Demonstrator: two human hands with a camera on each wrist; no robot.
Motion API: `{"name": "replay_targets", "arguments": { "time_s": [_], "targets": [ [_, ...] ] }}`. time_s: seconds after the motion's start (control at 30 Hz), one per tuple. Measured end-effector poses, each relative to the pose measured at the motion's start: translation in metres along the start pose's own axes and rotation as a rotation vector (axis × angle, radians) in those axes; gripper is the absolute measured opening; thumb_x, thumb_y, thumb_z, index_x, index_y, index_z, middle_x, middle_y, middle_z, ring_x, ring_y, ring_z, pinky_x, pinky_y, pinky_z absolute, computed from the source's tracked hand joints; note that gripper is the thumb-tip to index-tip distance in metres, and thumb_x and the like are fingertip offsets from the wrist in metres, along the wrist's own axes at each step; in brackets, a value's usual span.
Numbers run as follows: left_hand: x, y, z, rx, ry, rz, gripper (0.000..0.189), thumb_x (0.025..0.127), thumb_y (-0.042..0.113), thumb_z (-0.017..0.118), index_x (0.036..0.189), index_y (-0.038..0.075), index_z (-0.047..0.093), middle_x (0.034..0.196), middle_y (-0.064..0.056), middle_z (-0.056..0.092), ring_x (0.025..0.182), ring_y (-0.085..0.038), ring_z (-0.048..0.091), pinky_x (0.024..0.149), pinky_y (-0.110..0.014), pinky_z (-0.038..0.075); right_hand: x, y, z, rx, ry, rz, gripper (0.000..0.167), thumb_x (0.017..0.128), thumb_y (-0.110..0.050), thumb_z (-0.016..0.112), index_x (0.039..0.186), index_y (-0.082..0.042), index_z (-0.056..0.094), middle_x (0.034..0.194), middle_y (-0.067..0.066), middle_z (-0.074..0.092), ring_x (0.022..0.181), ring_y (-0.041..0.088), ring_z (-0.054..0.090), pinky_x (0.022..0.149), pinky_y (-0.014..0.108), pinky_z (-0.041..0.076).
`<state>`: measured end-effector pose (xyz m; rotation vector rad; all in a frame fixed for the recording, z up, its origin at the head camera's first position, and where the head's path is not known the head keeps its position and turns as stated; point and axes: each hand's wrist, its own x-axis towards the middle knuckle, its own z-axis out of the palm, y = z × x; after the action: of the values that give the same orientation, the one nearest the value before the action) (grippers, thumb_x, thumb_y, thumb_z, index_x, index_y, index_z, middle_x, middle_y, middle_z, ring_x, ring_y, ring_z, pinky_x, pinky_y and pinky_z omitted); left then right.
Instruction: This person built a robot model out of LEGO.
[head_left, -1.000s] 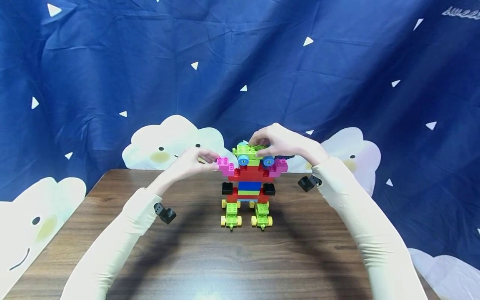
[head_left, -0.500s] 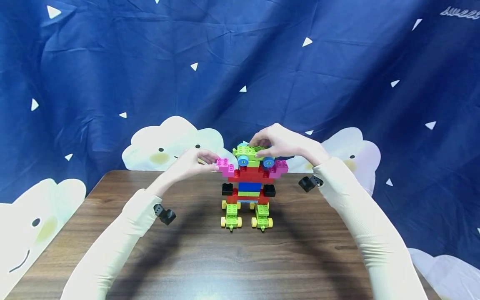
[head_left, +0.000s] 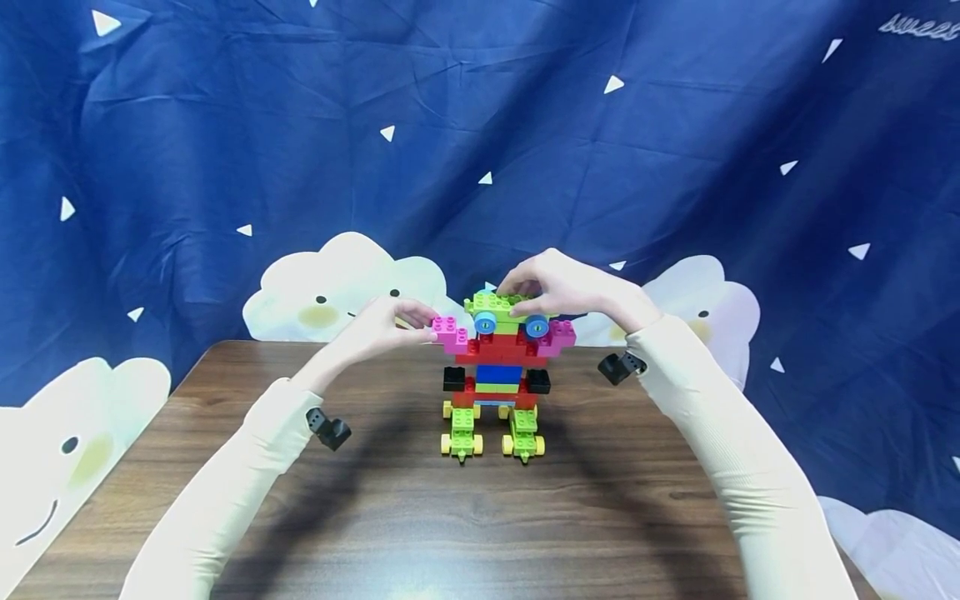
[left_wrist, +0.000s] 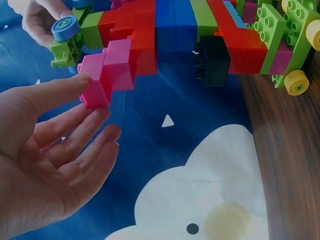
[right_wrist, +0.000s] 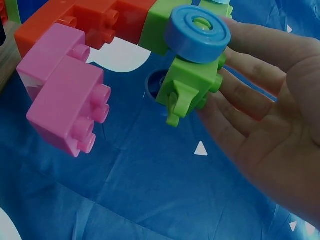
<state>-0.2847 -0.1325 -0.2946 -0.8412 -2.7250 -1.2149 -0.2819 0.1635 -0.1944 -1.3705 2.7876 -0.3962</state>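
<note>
A figure built of toy bricks stands upright on the table, with a red body (head_left: 501,347), a blue band (head_left: 498,375) and feet of green wheeled pieces (head_left: 462,421). My left hand (head_left: 382,325) pinches the outer pink brick (left_wrist: 95,82) of one raised arm between thumb and forefinger; its other fingers are spread loosely below. On top, my right hand (head_left: 558,282) holds the green wheeled brick base (head_left: 491,302) that forms the head, thumb on the near side. Its blue wheel (right_wrist: 197,34) shows in the right wrist view. The far fingertips are partly hidden behind the head.
Black bricks (head_left: 454,379) jut from the figure's sides. The brown wooden table (head_left: 420,517) stretches toward me. Right behind its far edge hangs a blue cloth (head_left: 315,150) with white clouds and triangles. A black wrist camera (head_left: 327,427) sits on the left sleeve.
</note>
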Motion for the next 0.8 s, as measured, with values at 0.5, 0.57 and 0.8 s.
{"name": "replay_targets", "arguments": {
  "time_s": [0.5,0.57,0.8],
  "targets": [
    [-0.0006,0.0003,0.0010,0.012,0.001,-0.005,0.037,0.086,0.029,0.076,0.118,0.012,0.071,0.111,-0.009,0.074,0.104,-0.024,0.067,0.090,-0.042,0.057,0.0013,-0.0042,0.0018,-0.024,0.023,-0.001,0.032,0.088,-0.015,0.074,0.118,-0.003,0.071,0.112,0.013,0.074,0.096,0.024,0.069,0.092,0.041,0.058],
    [-0.0008,0.0004,0.0009,0.013,0.002,-0.006,0.037,0.087,0.029,0.076,0.119,0.011,0.071,0.111,-0.009,0.074,0.104,-0.024,0.067,0.091,-0.043,0.057,0.0015,-0.0036,0.0021,-0.025,0.024,0.002,0.032,0.089,-0.015,0.073,0.119,-0.003,0.071,0.112,0.013,0.074,0.096,0.024,0.069,0.093,0.041,0.058],
    [-0.0016,0.0023,-0.0007,0.026,0.006,-0.007,0.039,0.087,0.029,0.075,0.121,0.010,0.070,0.112,-0.012,0.074,0.105,-0.026,0.067,0.092,-0.044,0.056,-0.0006,0.0034,0.0010,0.013,0.007,-0.009,0.033,0.090,-0.014,0.072,0.121,-0.002,0.069,0.114,0.014,0.073,0.099,0.025,0.070,0.094,0.042,0.057]
  ]
}}
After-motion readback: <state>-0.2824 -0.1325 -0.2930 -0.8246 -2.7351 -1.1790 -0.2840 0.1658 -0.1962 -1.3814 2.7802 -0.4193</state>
